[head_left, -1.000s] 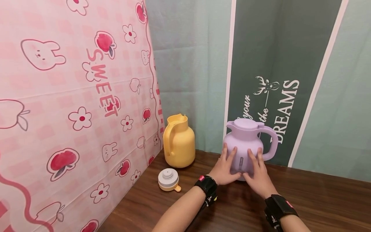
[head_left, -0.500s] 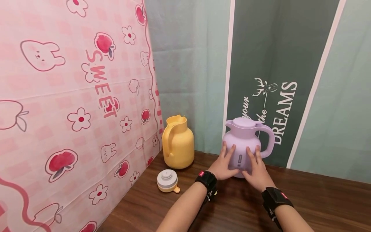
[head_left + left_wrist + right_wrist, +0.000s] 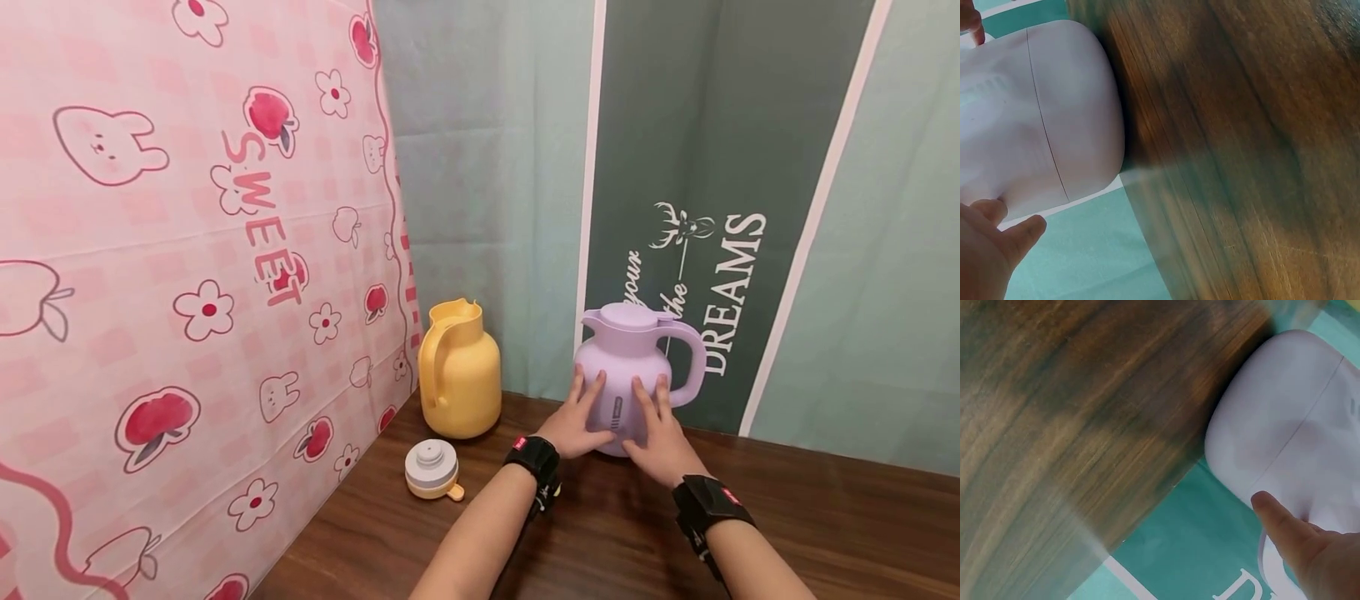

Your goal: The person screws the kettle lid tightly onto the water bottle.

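Note:
A lilac thermos jug (image 3: 624, 354) with a closed lid stands upright on the wooden table, its spout to the left and handle to the right. My left hand (image 3: 576, 427) lies against the jug's left front with straight, spread fingers. Opposite it, my right hand (image 3: 660, 442) rests on the right front, its fingers also extended. The thumbs point toward each other low on the body. In the left wrist view, the jug's rounded base (image 3: 1082, 119) shows beside the left hand (image 3: 988, 250). The right wrist view has the right hand's finger touching the jug's side (image 3: 1279, 425).
To the left stands a yellow thermos jug (image 3: 465, 379) with its top uncovered. A grey and yellow stopper (image 3: 432, 468) sits on the table (image 3: 600, 533) before it. A pink printed cloth (image 3: 187, 292) hangs at the left, and a green one (image 3: 487, 167) behind the jugs.
The lilac jug has slid slightly back toward the green cloth, with both hands moving along on it. The view has shifted a little. The yellow jug and stopper stay in place.

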Action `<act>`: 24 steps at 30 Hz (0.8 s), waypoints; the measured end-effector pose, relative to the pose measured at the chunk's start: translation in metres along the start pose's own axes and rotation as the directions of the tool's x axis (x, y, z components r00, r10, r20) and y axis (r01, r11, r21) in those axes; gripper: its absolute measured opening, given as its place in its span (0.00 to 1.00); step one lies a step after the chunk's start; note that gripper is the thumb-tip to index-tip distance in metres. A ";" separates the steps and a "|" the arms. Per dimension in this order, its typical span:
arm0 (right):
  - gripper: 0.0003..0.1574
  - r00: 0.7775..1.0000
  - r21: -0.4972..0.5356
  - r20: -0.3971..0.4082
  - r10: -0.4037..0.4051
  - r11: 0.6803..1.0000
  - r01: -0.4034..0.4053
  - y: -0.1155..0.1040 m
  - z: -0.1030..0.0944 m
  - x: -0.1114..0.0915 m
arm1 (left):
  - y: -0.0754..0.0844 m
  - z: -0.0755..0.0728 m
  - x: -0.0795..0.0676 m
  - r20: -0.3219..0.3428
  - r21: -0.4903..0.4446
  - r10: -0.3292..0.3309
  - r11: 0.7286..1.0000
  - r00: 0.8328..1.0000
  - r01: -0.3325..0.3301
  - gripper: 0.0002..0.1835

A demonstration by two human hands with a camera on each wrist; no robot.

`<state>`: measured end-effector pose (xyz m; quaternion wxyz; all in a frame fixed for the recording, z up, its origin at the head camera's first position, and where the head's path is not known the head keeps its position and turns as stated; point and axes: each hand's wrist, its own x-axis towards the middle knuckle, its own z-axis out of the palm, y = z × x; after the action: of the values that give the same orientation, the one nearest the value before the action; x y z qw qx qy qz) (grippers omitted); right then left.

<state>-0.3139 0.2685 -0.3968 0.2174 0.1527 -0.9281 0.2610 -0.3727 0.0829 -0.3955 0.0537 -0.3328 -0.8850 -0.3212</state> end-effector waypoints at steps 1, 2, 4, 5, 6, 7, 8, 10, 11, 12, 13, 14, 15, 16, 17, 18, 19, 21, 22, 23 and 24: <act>0.64 1.000 -0.001 0.007 0.007 1.000 -0.007 0.000 0.000 0.000 | 0.001 0.000 0.000 -0.002 -0.002 -0.001 1.000 1.000 0.001 0.52; 0.64 1.000 -0.004 0.012 0.012 1.000 -0.012 -0.001 0.000 0.000 | 0.001 -0.001 0.000 -0.003 0.001 -0.002 1.000 1.000 0.002 0.52; 0.64 1.000 -0.007 0.016 0.019 1.000 -0.019 -0.001 0.000 0.001 | 0.002 -0.001 0.000 -0.004 0.005 0.000 1.000 1.000 0.000 0.52; 0.64 1.000 -0.010 0.016 0.022 1.000 -0.022 -0.001 0.000 0.000 | 0.002 -0.002 0.000 -0.004 0.005 0.001 1.000 1.000 -0.001 0.52; 0.64 1.000 -0.012 0.016 0.025 1.000 -0.024 -0.002 0.000 0.000 | 0.002 -0.002 0.000 -0.002 0.002 0.004 1.000 1.000 -0.004 0.51; 0.64 1.000 -0.010 0.014 0.027 1.000 -0.027 -0.003 -0.001 0.000 | 0.002 -0.002 -0.001 0.002 -0.002 0.006 1.000 1.000 -0.006 0.51; 0.64 1.000 -0.008 0.012 0.027 1.000 -0.027 -0.004 -0.001 0.001 | 0.002 -0.003 -0.001 0.007 -0.009 0.007 1.000 1.000 -0.007 0.51; 0.63 0.999 -0.002 0.010 0.032 1.000 -0.032 -0.007 -0.001 0.000 | 0.003 -0.005 -0.005 0.023 -0.022 -0.003 1.000 1.000 0.003 0.50; 0.62 0.999 -0.001 0.009 0.033 0.999 -0.033 -0.009 -0.001 0.000 | 0.003 -0.006 -0.007 0.033 -0.026 -0.014 1.000 0.999 0.015 0.50; 0.62 0.999 0.004 0.009 0.039 0.999 -0.039 -0.011 -0.002 -0.001 | 0.004 -0.006 -0.010 0.041 -0.035 -0.031 0.999 0.999 0.033 0.49; 0.61 0.999 0.005 0.012 0.048 0.999 -0.048 -0.012 -0.002 -0.002 | 0.005 -0.007 -0.014 0.049 -0.050 -0.057 0.997 0.997 0.060 0.49; 0.60 0.998 0.006 0.016 0.057 0.998 -0.057 -0.014 -0.003 -0.003 | 0.007 -0.007 -0.018 0.051 -0.070 -0.086 0.994 0.995 0.089 0.49; 0.60 0.998 0.009 0.018 0.067 0.998 -0.067 -0.015 -0.003 -0.004 | 0.008 -0.007 -0.023 0.053 -0.086 -0.115 0.989 0.992 0.119 0.49; 0.59 0.997 0.014 0.022 0.076 0.997 -0.077 -0.016 -0.003 -0.006 | 0.009 -0.008 -0.029 0.051 -0.104 -0.141 0.984 0.989 0.146 0.50; 0.58 0.996 0.023 0.025 0.082 0.996 -0.082 -0.018 -0.003 -0.007 | 0.010 -0.010 -0.035 0.042 -0.117 -0.162 0.979 0.986 0.166 0.50; 0.57 0.996 0.039 0.026 0.087 0.995 -0.088 -0.019 -0.003 -0.008 | 0.011 -0.013 -0.041 0.028 -0.131 -0.176 0.975 0.984 0.178 0.50; 0.56 0.996 0.059 0.020 0.089 0.994 -0.090 -0.020 -0.003 -0.010 | 0.012 -0.017 -0.046 0.011 -0.129 -0.184 0.974 0.983 0.184 0.50; 0.53 0.996 0.107 -0.005 0.093 0.990 -0.092 -0.024 -0.002 -0.012 | 0.013 -0.028 -0.056 -0.030 -0.092 -0.172 0.981 0.985 0.169 0.49; 0.51 0.995 0.139 -0.015 0.099 0.986 -0.096 -0.026 -0.001 -0.013 | 0.014 -0.035 -0.061 -0.058 -0.067 -0.158 0.986 0.986 0.154 0.49; 0.49 0.994 0.166 -0.030 0.107 0.981 -0.101 -0.029 0.000 -0.014 | 0.014 -0.042 -0.066 -0.089 -0.045 -0.144 0.989 0.986 0.141 0.49; 0.46 0.992 0.196 -0.042 0.121 0.974 -0.111 -0.032 0.001 -0.015 | 0.013 -0.050 -0.071 -0.120 -0.026 -0.132 0.991 0.984 0.130 0.48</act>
<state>-0.2888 0.2441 -0.3909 0.2107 0.1117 -0.8994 0.3663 -0.3156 0.0209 -0.3711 0.0832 -0.2541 -0.8971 -0.3518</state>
